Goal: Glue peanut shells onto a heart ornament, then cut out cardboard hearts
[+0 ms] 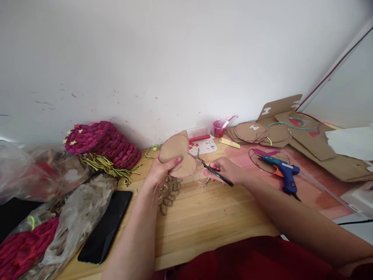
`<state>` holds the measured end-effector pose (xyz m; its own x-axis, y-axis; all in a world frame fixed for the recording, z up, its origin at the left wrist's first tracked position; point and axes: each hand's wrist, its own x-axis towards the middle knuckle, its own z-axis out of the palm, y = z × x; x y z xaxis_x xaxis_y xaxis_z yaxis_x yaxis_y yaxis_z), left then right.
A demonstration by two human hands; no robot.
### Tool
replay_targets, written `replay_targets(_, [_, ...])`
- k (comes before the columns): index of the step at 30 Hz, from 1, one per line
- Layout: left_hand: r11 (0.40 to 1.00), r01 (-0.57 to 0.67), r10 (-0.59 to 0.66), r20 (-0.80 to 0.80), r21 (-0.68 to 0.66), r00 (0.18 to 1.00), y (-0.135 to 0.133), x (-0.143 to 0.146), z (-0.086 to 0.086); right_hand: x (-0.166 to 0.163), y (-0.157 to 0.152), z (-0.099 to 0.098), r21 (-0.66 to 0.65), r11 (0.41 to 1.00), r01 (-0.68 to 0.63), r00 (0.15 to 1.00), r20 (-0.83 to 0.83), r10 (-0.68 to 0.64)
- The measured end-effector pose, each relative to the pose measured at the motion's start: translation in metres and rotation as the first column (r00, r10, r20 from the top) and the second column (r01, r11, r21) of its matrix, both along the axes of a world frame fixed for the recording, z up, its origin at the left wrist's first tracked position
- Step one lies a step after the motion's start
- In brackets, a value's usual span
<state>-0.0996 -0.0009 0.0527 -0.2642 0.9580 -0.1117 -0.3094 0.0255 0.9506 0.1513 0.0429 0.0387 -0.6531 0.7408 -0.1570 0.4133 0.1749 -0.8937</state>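
My left hand (165, 170) grips a heart-shaped piece of brown cardboard (176, 149), thumb on its near face. A dark outline runs along the cardboard's rim. In my right hand (223, 169) is a pair of scissors (220, 177) with black handles. Their blades reach the notch on the heart's right side; whether they are parted there is too small to tell. Below the cardboard, several peanut shells (167, 198) lie on the wooden table (204, 221), partly hidden by my left hand and wrist.
Left are a stack of magenta shell-covered pieces (101, 142), plastic bags (84, 217) and a black phone (106, 227). A pink cup (219, 128) stands by the wall. To the right are a blue glue gun (287, 175), another cardboard heart (256, 163) and stacked cardboard pieces (247, 130).
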Motion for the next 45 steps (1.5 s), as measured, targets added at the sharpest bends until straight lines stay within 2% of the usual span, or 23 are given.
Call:
replay_targets(13, [1.0, 0.01, -0.01, -0.016, 0.001, 1.0, 0.0, 0.0, 0.0, -0.001, 0.001, -0.002, -0.051, 0.999, 0.005, 1.0, 0.011, -0.005])
replay_targets(24, [1.0, 0.003, -0.003, 0.052, 0.004, 0.999, 0.003, -0.002, -0.001, -0.006, -0.005, 0.003, 0.01, 1.0, 0.011, 1.0, 0.024, -0.012])
replay_targets(31, [0.99, -0.139, 0.142, 0.213, -0.029, 0.967, 0.006, 0.018, -0.01, -0.013, -0.01, 0.001, 0.044, 0.994, 0.102, 0.995, 0.007, -0.103])
replay_targets(37, [0.987, -0.158, 0.156, 0.22, -0.01, 0.963, 0.004, 0.026, -0.007, -0.016, -0.012, -0.003, 0.106, 0.989, 0.103, 0.994, 0.019, -0.105])
replay_targets(45, [0.983, -0.184, 0.178, 0.215, 0.011, 0.96, 0.006, 0.02, -0.007, -0.013, -0.006, -0.006, 0.092, 0.991, 0.093, 0.995, 0.025, -0.096])
